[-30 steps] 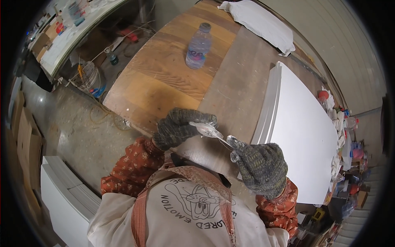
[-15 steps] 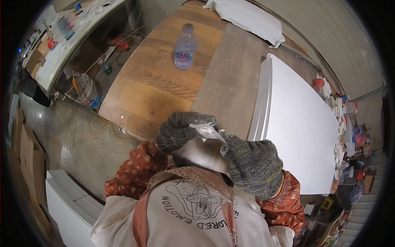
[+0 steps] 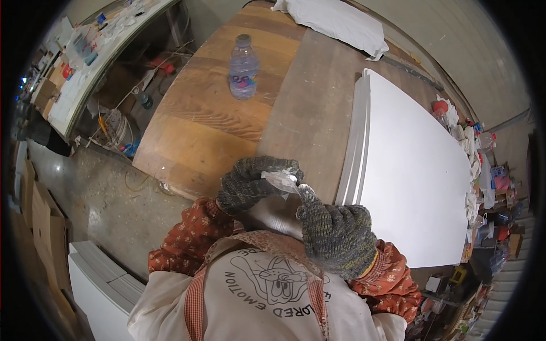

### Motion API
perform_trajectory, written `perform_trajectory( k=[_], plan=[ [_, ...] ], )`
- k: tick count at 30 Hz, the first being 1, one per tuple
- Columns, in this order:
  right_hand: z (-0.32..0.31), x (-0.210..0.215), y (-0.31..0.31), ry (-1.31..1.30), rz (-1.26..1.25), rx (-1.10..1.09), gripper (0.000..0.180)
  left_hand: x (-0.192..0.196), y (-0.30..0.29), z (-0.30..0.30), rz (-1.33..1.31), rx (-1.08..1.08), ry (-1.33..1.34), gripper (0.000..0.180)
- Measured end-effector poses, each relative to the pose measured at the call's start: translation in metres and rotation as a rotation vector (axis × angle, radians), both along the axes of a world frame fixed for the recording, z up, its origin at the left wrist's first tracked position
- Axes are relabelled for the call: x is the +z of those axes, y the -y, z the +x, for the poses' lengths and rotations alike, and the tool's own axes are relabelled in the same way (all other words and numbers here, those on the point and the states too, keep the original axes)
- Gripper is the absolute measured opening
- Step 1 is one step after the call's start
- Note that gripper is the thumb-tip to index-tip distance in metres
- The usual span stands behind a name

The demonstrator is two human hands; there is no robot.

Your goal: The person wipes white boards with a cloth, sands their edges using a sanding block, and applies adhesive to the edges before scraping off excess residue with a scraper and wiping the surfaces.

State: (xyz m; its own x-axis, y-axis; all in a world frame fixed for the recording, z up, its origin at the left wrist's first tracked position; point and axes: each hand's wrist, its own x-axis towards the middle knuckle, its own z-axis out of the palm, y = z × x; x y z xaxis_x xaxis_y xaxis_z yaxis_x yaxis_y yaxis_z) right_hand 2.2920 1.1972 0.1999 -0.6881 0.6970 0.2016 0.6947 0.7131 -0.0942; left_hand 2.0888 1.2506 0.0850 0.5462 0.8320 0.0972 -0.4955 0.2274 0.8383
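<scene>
Pinching a small clear plastic wrap (image 3: 282, 181) between both gloved hands, close to the chest, just below frame centre. Left hand (image 3: 250, 184), in a knit glove, curls its fingers shut over the wrap's left end; right hand (image 3: 335, 238), at 4 o'clock from it, nips the right end between thumb and fingertips.

Handling, as judged: the wrap looks thin, light and limp, crinkled rather than stiff. It would likely tear or slide under thick knit gloves, so the firmest hold is at an edge or corner, gripped flat between the pads.

At 11 o'clock from the hands, well apart, a water bottle (image 3: 243, 67) stands upright on the wooden table (image 3: 193, 131). At 2 o'clock a white panel (image 3: 415, 165) lies flat, and a white cushion (image 3: 335, 20) rests at the table's far end.

Hard to make out: whether the wrap holds anything; the gloves cover most of it. The near table edge is hidden by the person's apron (image 3: 267, 295). Clutter at the right rim is too small and distorted to identify.
</scene>
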Motion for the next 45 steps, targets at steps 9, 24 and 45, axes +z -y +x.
perform_trajectory(
  k=[9,24,45],
  plan=[
    [0.02,0.014,0.004,-0.021,-0.155,-0.107,0.048,-0.02,0.007,0.012,0.038,0.229,-0.376,0.032],
    [0.035,0.011,0.01,-0.023,-0.017,0.038,0.064,0.012,0.002,0.019,0.339,0.083,-0.221,0.026],
    [0.041,0.035,0.003,-0.194,-0.156,0.034,0.052,0.025,-0.002,0.025,0.235,0.029,-0.145,0.022]
  ],
)
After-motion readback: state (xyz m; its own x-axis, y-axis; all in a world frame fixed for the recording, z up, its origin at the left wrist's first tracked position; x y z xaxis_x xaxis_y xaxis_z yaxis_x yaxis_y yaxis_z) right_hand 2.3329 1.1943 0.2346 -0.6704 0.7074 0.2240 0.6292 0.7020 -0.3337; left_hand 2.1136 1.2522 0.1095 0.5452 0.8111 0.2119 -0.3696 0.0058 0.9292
